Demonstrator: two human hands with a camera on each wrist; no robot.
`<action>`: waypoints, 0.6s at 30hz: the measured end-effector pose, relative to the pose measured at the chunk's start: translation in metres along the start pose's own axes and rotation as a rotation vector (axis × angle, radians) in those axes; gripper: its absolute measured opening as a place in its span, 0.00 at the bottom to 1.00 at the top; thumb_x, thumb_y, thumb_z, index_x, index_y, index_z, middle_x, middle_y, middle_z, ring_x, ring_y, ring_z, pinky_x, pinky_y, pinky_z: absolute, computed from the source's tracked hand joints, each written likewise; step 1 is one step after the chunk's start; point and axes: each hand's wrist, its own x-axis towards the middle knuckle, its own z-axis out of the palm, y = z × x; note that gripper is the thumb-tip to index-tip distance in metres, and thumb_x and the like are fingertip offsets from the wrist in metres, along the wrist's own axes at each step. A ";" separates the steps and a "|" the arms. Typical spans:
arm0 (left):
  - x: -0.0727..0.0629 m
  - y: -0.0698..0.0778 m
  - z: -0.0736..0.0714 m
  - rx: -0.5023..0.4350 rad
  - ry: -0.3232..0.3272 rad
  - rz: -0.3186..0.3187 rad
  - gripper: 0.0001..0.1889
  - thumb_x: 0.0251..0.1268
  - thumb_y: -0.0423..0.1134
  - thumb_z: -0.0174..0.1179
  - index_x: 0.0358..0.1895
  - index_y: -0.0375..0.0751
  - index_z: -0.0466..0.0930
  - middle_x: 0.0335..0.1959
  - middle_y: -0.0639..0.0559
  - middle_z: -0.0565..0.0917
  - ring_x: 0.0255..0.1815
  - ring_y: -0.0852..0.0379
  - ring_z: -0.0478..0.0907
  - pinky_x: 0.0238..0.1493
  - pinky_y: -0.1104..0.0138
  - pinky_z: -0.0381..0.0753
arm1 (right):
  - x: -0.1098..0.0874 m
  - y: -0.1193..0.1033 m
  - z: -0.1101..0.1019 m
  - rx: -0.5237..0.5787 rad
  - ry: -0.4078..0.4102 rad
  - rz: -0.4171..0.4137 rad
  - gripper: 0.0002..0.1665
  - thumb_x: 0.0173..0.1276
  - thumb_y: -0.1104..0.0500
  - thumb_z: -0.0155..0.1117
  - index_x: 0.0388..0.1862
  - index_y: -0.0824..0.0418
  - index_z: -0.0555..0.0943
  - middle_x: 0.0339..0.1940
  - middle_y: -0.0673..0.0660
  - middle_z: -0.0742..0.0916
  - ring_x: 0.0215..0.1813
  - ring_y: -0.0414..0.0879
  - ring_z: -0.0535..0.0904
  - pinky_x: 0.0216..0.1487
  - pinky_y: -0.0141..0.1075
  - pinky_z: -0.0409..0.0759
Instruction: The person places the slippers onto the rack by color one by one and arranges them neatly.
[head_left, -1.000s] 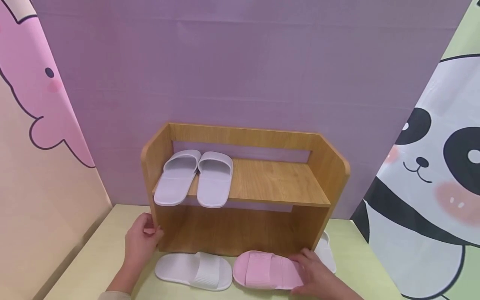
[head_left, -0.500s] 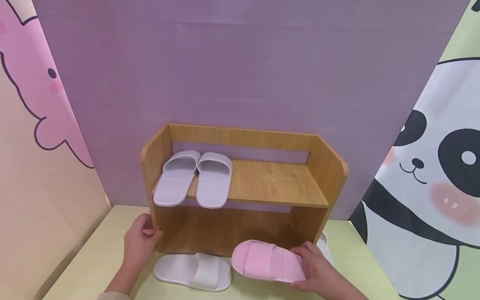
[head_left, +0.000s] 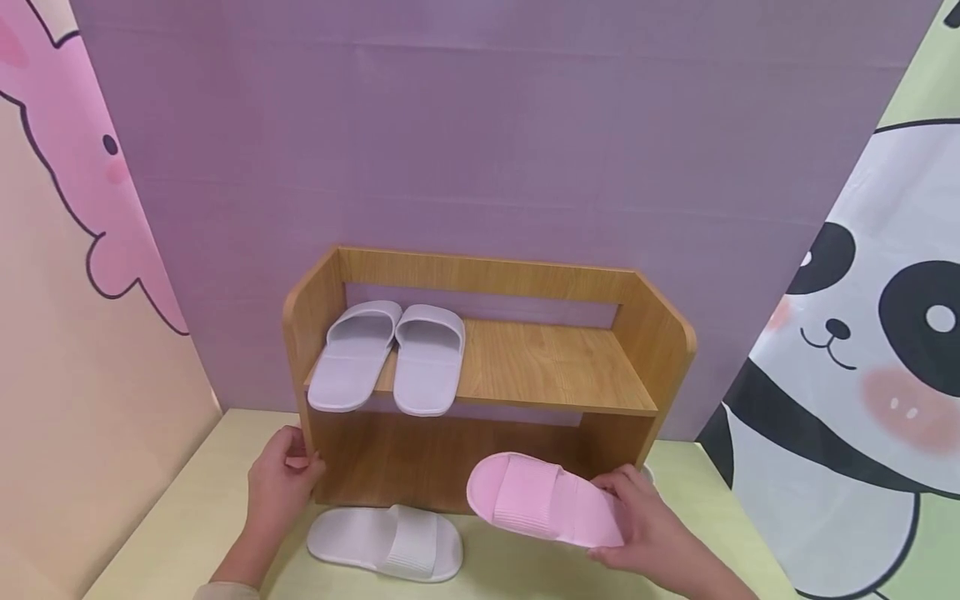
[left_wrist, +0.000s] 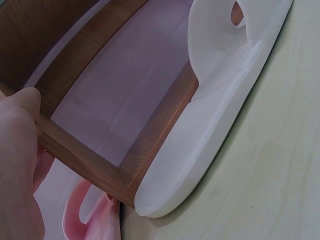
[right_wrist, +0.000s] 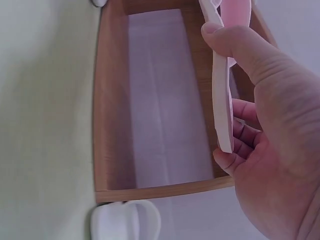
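Note:
My right hand (head_left: pixel 648 529) grips a pink slipper (head_left: pixel 528 496) by its heel end, holding it raised and slanted in front of the shelf's lower level. In the right wrist view the thumb lies on one face of the sole and the fingers on the other. My left hand (head_left: pixel 281 483) holds the left side panel of a two-level wooden shoe rack (head_left: pixel 555 362), its thumb and fingers on either side of the panel edge in the left wrist view. A white slipper (head_left: pixel 360 537) lies sideways on the table before the rack, left of the pink one.
Two pale slippers (head_left: pixel 427 362) stand side by side at the top level's left. Outside the right panel is a white slipper (right_wrist: pixel 115 222), mostly hidden in the head view. Another pink slipper (left_wrist: pixel 90 215) shows outside the left panel. A purple backdrop (head_left: pixel 480 125) rises behind.
My right hand has lifted the pink slipper off the table, raising and tilting it in front of the lower level. The left hand stays on the rack's side panel.

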 end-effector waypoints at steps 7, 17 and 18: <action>0.000 -0.001 0.000 -0.007 -0.003 0.007 0.17 0.63 0.24 0.74 0.51 0.40 0.81 0.46 0.46 0.88 0.44 0.49 0.87 0.41 0.72 0.86 | 0.001 -0.006 -0.015 -0.012 0.022 -0.006 0.42 0.49 0.46 0.95 0.61 0.46 0.81 0.55 0.40 0.78 0.59 0.38 0.71 0.55 0.35 0.79; 0.001 -0.001 0.001 0.005 0.010 0.008 0.17 0.63 0.24 0.74 0.50 0.40 0.81 0.44 0.47 0.87 0.42 0.50 0.87 0.41 0.73 0.85 | 0.006 -0.022 -0.031 -0.057 0.073 -0.028 0.45 0.49 0.44 0.95 0.65 0.51 0.83 0.58 0.42 0.79 0.60 0.37 0.71 0.56 0.30 0.78; 0.001 -0.001 0.001 0.006 0.008 0.009 0.17 0.63 0.24 0.74 0.51 0.40 0.81 0.44 0.47 0.87 0.42 0.50 0.87 0.41 0.73 0.86 | 0.006 -0.023 -0.032 -0.060 0.081 -0.034 0.46 0.49 0.44 0.96 0.65 0.52 0.84 0.59 0.42 0.79 0.60 0.38 0.71 0.56 0.29 0.77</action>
